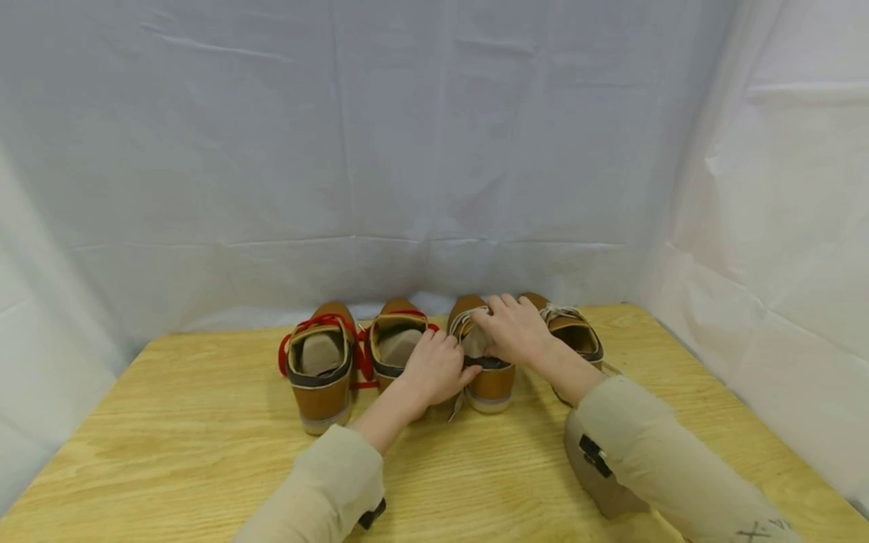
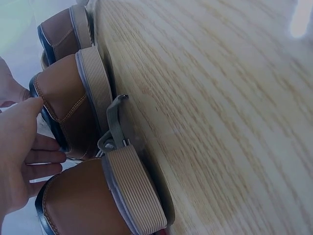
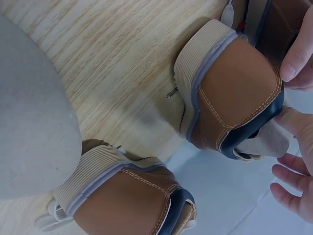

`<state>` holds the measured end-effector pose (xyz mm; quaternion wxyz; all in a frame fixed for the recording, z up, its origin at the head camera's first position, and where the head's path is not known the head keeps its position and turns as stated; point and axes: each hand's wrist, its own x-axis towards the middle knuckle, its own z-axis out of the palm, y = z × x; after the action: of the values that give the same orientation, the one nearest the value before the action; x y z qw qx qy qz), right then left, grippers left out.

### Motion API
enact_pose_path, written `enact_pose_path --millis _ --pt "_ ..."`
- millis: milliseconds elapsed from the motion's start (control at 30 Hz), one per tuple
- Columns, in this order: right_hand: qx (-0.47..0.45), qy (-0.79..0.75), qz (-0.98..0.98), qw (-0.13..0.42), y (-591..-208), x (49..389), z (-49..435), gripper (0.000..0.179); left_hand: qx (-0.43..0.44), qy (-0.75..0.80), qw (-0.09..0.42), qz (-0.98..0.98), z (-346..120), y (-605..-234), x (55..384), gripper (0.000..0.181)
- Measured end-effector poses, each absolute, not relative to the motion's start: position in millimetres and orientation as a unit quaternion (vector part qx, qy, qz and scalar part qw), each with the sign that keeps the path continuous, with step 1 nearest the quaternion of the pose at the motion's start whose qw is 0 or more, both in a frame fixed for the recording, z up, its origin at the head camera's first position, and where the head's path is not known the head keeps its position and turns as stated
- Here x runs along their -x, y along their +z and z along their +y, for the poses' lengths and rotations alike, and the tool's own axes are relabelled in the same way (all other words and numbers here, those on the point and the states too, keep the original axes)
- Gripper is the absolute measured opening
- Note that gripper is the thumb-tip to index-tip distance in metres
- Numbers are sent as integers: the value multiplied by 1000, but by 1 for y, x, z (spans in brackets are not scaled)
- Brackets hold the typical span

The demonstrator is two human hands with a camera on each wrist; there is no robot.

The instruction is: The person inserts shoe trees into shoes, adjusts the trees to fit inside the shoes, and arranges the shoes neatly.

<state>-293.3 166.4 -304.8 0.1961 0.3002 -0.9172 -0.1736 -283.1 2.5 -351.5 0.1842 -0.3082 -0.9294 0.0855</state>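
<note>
As a right hand point(image 1: 514, 326) pinched a grey insert point(image 1: 477, 343), a left hand point(image 1: 434, 366) touched the inner white-laced shoe point(image 1: 492, 385)

Seen from the head, that shoe stood on the wooden table point(image 1: 441, 498), the insert in its opening. Left of it stood two red-laced shoes point(image 1: 322, 400); right of it, the outer white-laced shoe point(image 1: 577, 343). A loose grey piece point(image 1: 600, 479) lay to its near right, partly behind the right sleeve point(image 1: 624, 415).

From the left wrist, the left thumb met the shoe's heel rim, the other fingers loosely apart beside it, holding nothing; a lace point(image 2: 114, 122) lay against its sole.

From the right wrist, the right thumb and fingers were narrow around the insert above its heel.
</note>
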Motion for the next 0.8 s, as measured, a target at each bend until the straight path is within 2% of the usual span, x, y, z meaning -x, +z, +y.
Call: enact_pose_path --millis 300,800 --pt "-286 -192 -921 183 -305 294 162 51 304 96 176 -931 4 -352 284 49" --pt "-267 -189 -931 160 -308 298 159 51 312 101 195 -925 3 -353 282 49"
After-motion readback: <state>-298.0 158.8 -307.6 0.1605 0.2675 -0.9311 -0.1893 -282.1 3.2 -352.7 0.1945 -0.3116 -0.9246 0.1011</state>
